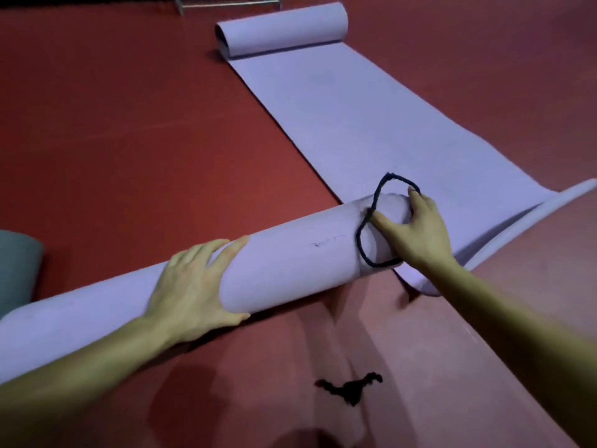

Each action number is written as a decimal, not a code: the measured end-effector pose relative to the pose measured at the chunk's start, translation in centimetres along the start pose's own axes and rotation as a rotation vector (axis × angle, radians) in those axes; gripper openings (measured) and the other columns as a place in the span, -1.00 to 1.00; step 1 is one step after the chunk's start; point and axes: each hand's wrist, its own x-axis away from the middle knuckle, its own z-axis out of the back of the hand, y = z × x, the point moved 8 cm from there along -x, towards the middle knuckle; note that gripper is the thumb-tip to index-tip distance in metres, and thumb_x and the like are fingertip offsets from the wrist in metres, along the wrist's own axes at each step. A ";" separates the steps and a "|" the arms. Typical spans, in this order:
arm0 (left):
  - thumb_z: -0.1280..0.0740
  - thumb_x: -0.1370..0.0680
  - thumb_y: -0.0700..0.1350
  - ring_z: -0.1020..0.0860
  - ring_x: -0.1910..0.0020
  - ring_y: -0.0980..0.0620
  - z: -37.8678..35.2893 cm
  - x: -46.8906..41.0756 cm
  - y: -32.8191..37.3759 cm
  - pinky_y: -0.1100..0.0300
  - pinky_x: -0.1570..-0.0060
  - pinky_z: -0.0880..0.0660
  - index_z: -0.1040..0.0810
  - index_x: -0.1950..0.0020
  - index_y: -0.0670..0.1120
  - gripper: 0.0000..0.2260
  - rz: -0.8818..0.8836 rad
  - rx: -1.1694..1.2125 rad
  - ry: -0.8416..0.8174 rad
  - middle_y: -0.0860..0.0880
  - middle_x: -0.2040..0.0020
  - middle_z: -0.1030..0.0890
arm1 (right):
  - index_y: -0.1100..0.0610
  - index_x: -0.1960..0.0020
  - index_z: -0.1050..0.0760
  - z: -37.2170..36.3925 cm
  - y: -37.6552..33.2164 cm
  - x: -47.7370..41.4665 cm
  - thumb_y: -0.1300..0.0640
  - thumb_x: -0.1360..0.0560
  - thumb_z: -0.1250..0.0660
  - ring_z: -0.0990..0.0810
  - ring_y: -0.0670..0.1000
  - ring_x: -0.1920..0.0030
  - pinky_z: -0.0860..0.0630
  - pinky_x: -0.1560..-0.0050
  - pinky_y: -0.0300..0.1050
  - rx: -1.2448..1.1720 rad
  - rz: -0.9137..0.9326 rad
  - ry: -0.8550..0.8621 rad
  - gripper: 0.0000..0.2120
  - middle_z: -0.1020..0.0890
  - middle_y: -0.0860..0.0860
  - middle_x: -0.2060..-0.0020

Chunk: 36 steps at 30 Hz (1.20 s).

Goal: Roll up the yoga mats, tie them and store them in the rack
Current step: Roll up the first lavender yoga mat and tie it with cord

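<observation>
While the rolled mat (284, 270) lies as a smooth, matte lilac cylinder slanting across the near part of the red floor (129, 124), from the left edge up toward the right, the person's left hand (190, 286) rests flat on its middle. The fingers are straight and spread over the curved top, and the thumb lies along the near side. The right hand (416, 231) is at the roll's right end, where it pinches a thin black cord (358, 240). The thumb presses the cord against the foam and a curled finger hooks into its upper loop. The cord makes a loose figure-eight, with its lower loop hugging the end of the roll and its upper loop standing clear above it. A short scuff marks the roll's surface just left of the cord. Behind the right hand a second lilac mat (371, 124) lies open as a long flat strip running toward the far edge of the floor. Its far end (284, 27) curls into a fat, hollow scroll close to the thin metal bars of a rack (226, 1). A second, frayed piece of black cord (352, 388) lies crumpled on the floor near the bottom edge. A rounded grey-green shape (19, 270) sits at the left edge, just beyond the roll.
</observation>
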 end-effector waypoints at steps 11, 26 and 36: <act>-0.50 -0.13 0.43 -0.39 -0.42 0.07 17.4 -0.5 -1.9 0.12 -0.40 -0.33 -0.25 -0.59 0.10 0.09 0.265 0.386 0.431 0.12 -0.50 -0.40 | 0.06 -0.38 -0.44 15.1 -28.3 -7.2 -0.41 -0.33 -0.45 -0.54 0.09 -0.30 -0.47 -0.19 -0.04 -0.171 0.372 0.228 -0.21 -0.50 0.01 -0.29; -0.70 -0.17 0.10 -0.43 -0.34 0.14 20.6 14.1 -4.9 0.27 -0.24 -0.33 0.02 -0.51 0.36 0.15 0.995 0.712 0.805 0.11 -0.46 -0.35 | 0.13 -0.33 -0.52 12.3 -53.2 15.4 -0.28 -0.34 -0.48 -0.54 0.12 -0.11 -0.45 -0.15 -0.03 -0.284 1.372 0.139 -0.29 -0.60 0.06 -0.14; -0.55 -0.30 0.18 -0.39 -0.49 0.05 30.8 22.2 -8.1 -0.12 -0.43 -0.39 -0.17 -0.59 0.04 -0.04 0.735 0.687 0.968 0.04 -0.49 -0.42 | 0.02 -0.06 -0.59 7.0 -54.9 25.7 -0.31 -0.40 -0.31 -0.65 0.05 0.03 -0.57 0.07 -0.03 -0.350 1.523 -0.101 -0.54 -0.68 -0.08 0.09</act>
